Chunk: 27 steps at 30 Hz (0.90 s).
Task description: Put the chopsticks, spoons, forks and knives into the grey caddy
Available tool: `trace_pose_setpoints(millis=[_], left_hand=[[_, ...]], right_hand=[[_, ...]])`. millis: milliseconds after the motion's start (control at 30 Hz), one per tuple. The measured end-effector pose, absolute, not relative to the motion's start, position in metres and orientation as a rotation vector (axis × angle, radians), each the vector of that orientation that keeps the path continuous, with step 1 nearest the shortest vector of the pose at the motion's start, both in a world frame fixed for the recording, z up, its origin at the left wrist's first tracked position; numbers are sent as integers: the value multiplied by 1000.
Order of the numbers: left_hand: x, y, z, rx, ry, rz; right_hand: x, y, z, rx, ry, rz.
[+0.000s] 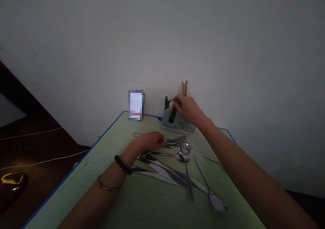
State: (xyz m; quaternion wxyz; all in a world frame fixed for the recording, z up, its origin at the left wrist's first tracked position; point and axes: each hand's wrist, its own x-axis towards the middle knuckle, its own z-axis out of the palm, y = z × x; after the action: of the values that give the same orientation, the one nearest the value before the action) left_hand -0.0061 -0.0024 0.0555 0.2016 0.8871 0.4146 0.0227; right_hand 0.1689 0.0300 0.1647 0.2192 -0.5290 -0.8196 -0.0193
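Note:
My right hand reaches to the grey desk organizer at the back of the table. Its thumb and fingers are pinched together beside a pale upright item in the organizer's front slot; what they grip is not clear. My left hand rests low over a pile of metal cutlery, fingers curled, their grip partly hidden. By its fingertips lie overlapping flat utensils. Nearer to me are several table knives and two spoons with shiny bowls. A larger spoon lies apart at the right.
A lit phone stands upright against the wall at the back left. Pencils and dark pens stick up from the organizer. The green table has a blue edge, with cables to its left.

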Motion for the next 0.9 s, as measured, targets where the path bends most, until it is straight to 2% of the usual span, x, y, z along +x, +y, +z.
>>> trace_pose_setpoints(millis=[200, 467, 600, 900], left_hand=[[0, -9, 57, 2456, 1186, 23], [16, -27, 66, 2524, 1168, -107], [25, -33, 63, 2572, 1133, -173], [36, -39, 61, 2538, 1150, -256]], right_hand=[[214, -27, 134, -1399, -2074, 210], [273, -56, 84, -1818, -2445, 725], [279, -52, 80, -1947, -2418, 704], [263, -44, 67, -1765, -2501, 614]])
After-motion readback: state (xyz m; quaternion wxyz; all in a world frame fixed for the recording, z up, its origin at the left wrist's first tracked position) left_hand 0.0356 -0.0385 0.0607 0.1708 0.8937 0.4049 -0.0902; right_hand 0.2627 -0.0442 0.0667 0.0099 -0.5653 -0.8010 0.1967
